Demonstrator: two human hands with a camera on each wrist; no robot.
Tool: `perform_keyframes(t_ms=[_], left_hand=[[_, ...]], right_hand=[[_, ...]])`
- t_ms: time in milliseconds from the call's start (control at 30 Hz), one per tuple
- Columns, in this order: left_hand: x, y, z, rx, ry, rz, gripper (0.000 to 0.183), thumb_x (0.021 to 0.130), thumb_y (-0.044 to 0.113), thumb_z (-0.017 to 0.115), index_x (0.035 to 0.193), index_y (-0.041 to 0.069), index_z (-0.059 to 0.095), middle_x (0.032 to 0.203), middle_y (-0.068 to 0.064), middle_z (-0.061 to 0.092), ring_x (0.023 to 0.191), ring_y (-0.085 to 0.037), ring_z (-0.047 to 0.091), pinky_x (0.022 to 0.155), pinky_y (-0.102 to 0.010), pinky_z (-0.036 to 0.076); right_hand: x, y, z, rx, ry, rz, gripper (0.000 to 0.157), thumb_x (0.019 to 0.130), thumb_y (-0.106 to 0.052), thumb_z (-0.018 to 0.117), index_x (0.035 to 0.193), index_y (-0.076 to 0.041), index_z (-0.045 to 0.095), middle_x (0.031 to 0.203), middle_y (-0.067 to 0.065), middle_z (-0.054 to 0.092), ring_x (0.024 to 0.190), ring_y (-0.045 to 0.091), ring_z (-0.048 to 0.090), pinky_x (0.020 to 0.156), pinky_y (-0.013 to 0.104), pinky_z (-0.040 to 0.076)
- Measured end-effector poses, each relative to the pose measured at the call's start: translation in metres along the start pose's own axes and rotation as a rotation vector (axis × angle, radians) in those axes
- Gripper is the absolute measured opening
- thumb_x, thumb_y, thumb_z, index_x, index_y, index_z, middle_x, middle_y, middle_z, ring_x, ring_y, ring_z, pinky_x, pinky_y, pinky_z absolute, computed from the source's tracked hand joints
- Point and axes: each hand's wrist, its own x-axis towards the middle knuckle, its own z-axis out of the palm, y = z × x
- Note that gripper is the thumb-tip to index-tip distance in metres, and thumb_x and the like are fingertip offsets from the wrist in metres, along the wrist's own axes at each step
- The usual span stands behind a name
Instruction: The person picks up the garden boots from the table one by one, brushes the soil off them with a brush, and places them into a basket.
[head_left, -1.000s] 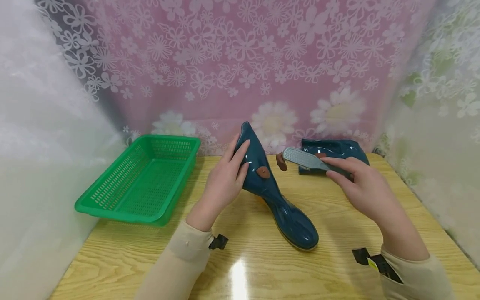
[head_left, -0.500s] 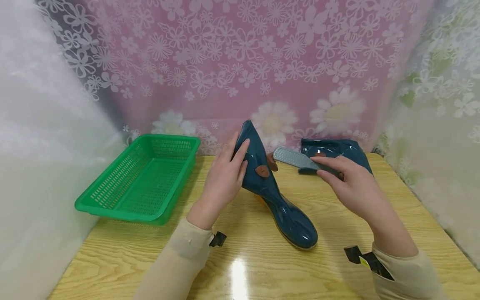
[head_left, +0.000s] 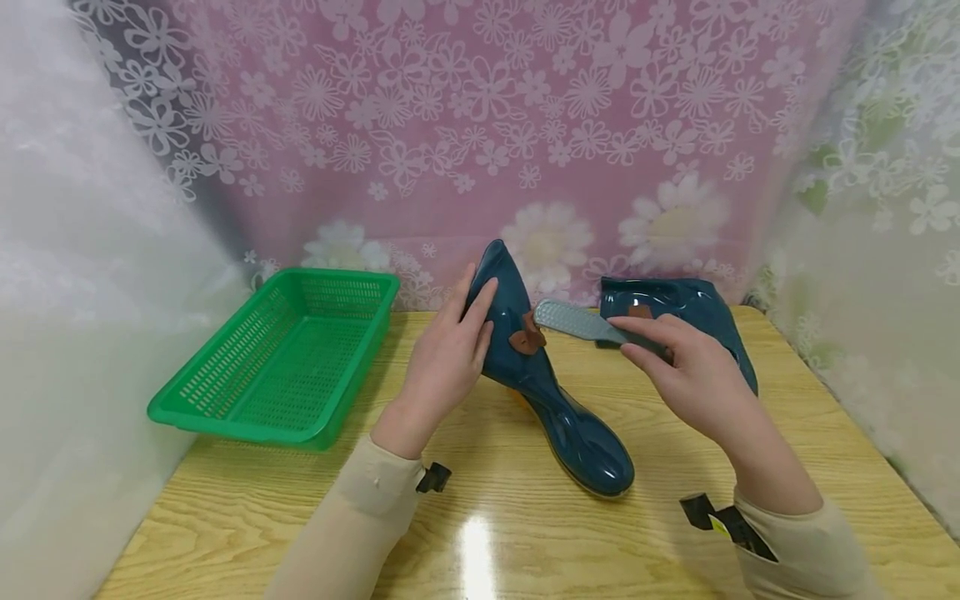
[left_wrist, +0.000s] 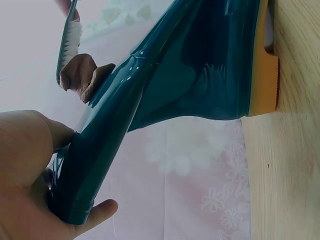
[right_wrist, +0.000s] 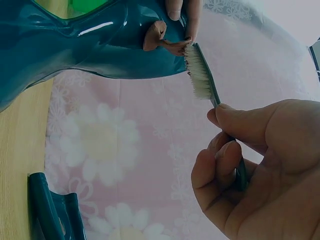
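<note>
A dark teal rain boot [head_left: 596, 454] with an orange sole stands on the table, its shaft tilted up and to the left. My left hand [head_left: 442, 358] grips the shaft near the top, thumb and fingers on either side in the left wrist view. Between thumb and fingers, my right hand [head_left: 693, 375] pinches the handle of a grey-green brush [head_left: 573, 318]. Its white bristles [right_wrist: 200, 77] face the boot. Clinging to the bristle tip is a brown, mud-like clump [left_wrist: 76, 70], which meets another brown lump [right_wrist: 154, 36] stuck on the shaft.
Behind my right hand, a second teal boot [head_left: 693, 304] lies on its side, a brown patch [head_left: 639, 311] on it. A green plastic basket [head_left: 300, 433] stands at the left of the wooden table [head_left: 360, 533]. Flowered curtains [head_left: 465, 125] hang behind and at the sides.
My right hand has moved left with the brush, bringing the brown clump at its tip from beside the boot onto the lump on the shaft. My left hand has barely moved.
</note>
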Motion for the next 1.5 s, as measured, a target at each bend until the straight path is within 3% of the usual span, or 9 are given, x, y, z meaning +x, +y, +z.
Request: perform_keyframes(t_ms=[67,167,233,433,567,867,1067,1333,1500], left_hand=[[0.000,0.000,0.000,-0.009,-0.007,-0.008,0.060,0.117,0.019,0.059,0.173,0.013,0.039,0.182,-0.015,0.021,0.143,-0.037,0.059,0.076,-0.042,0.060],[-0.001,0.000,-0.001,-0.021,-0.016,-0.015,0.060,0.117,0.017,0.058,0.173,0.013,0.038,0.183,-0.014,0.020,0.142,-0.038,0.059,0.070,-0.040,0.058],[-0.001,0.001,-0.002,-0.026,-0.018,-0.015,0.060,0.117,0.016,0.058,0.174,0.013,0.038,0.183,-0.014,0.020,0.143,-0.038,0.058,0.067,-0.040,0.056],[-0.001,0.003,-0.003,-0.027,-0.009,-0.008,0.059,0.117,0.014,0.057,0.173,0.013,0.039,0.183,-0.012,0.020,0.143,-0.037,0.059,0.067,-0.040,0.057],[0.000,0.003,-0.002,-0.023,-0.004,0.003,0.058,0.117,0.012,0.057,0.173,0.012,0.040,0.183,-0.012,0.022,0.139,-0.037,0.061,0.065,-0.039,0.055],[-0.001,0.004,-0.002,-0.034,-0.001,0.001,0.059,0.115,0.008,0.059,0.172,0.012,0.042,0.182,-0.012,0.025,0.140,-0.037,0.061,0.067,-0.038,0.057],[-0.001,0.003,-0.002,-0.022,0.004,-0.003,0.059,0.115,0.007,0.059,0.171,0.012,0.043,0.181,-0.013,0.027,0.132,-0.038,0.065,0.064,-0.037,0.056],[-0.001,0.003,-0.002,-0.018,0.005,-0.005,0.059,0.115,0.007,0.060,0.171,0.013,0.043,0.181,-0.013,0.028,0.131,-0.038,0.066,0.065,-0.038,0.057],[-0.001,0.002,-0.002,-0.024,0.000,-0.008,0.060,0.114,0.007,0.061,0.172,0.013,0.043,0.181,-0.013,0.027,0.130,-0.038,0.066,0.065,-0.038,0.056]], right_hand=[[0.000,-0.002,0.002,0.012,-0.003,0.001,0.041,0.114,-0.025,0.067,0.155,-0.019,0.068,0.109,0.010,0.065,0.070,0.024,0.045,0.060,0.041,0.038],[0.000,-0.005,0.006,0.028,-0.016,0.006,0.042,0.114,-0.025,0.068,0.155,-0.020,0.067,0.137,0.017,0.067,0.065,0.024,0.045,0.060,0.041,0.038],[0.000,-0.007,0.008,0.039,-0.027,0.008,0.043,0.113,-0.025,0.068,0.156,-0.020,0.067,0.143,0.017,0.066,0.062,0.023,0.045,0.059,0.041,0.038],[0.001,-0.011,0.015,0.026,-0.046,0.006,0.042,0.112,-0.023,0.070,0.154,-0.020,0.069,0.117,0.011,0.071,0.059,0.021,0.046,0.056,0.039,0.040],[0.001,-0.010,0.018,-0.009,-0.055,0.004,0.042,0.111,-0.022,0.072,0.153,-0.020,0.070,0.126,0.013,0.074,0.063,0.020,0.048,0.056,0.039,0.040],[0.000,-0.007,0.016,-0.099,-0.084,0.014,0.043,0.110,-0.028,0.073,0.152,-0.022,0.071,0.104,0.006,0.069,0.066,0.019,0.047,0.056,0.039,0.037],[0.000,-0.004,0.011,-0.120,-0.104,0.018,0.043,0.110,-0.028,0.073,0.152,-0.022,0.071,0.124,0.013,0.075,0.070,0.019,0.049,0.055,0.038,0.037],[-0.002,0.001,0.001,-0.136,-0.124,0.023,0.043,0.110,-0.027,0.072,0.152,-0.022,0.071,0.131,0.016,0.073,0.072,0.021,0.052,0.057,0.038,0.039],[-0.003,0.005,-0.005,-0.140,-0.118,0.033,0.043,0.111,-0.028,0.071,0.154,-0.021,0.069,0.117,0.011,0.072,0.076,0.021,0.053,0.059,0.039,0.039]])
